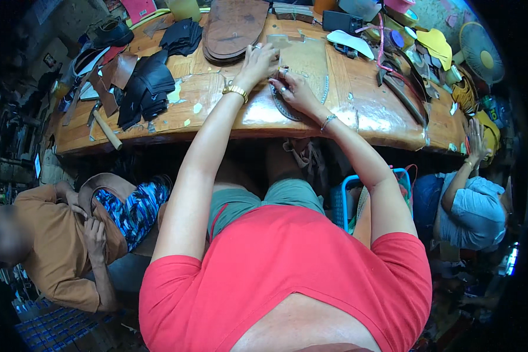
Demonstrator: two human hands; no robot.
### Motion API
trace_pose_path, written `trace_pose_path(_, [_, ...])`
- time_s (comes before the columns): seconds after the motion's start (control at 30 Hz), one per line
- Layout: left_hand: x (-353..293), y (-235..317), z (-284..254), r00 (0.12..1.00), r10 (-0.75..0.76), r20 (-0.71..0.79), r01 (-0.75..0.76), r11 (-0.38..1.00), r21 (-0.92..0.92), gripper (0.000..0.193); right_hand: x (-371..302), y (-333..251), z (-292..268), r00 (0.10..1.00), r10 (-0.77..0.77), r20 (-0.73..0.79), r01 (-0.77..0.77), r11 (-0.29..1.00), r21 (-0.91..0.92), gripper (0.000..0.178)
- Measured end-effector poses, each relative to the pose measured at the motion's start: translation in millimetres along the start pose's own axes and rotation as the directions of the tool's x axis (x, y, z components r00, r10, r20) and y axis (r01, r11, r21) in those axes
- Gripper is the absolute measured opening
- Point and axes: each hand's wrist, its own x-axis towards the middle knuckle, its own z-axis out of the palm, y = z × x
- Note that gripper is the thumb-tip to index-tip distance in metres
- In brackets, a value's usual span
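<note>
— So, what is being held?
— A brown leather piece point(302, 64) is pressed flat on the workbench point(369, 111) under the left hand point(258, 58) and right hand point(293, 88), fingers spread rather than clenched.
— And done well?
— Pressure should be kept even, so slipping is avoided.

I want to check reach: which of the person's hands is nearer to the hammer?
Left. The left hand is on the table, well right of the hammer; the right hand is farther right.

Wooden workbench point(369, 111) under leather pieces point(149, 88)
</note>
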Motion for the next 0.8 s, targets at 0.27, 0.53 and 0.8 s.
trace_pose_path(0.27, [-13.6,-26.3,-19.3,0.888,0.035,0.458,0.059,0.98,-0.19,0.06,1.2,10.3,-0.8,0.965,0.258,0.039,-0.258,0.921,0.293,0.02])
trace_pose_path(0.53, [-9.5,-15.1,-30.9,0.766,0.006,0.642,0.091,0.989,-0.119,0.111,0.5,-3.8,2.0,1.0,-0.003,-0.02,0.004,1.0,0.024,0.014])
trace_pose_path(0.8, [-14.0,-3.9,-40.5,0.792,-0.008,0.61,0.111,0.985,-0.131,0.118,4.0,5.2,-3.1,0.959,0.283,0.007,-0.278,0.935,0.222,0.016])
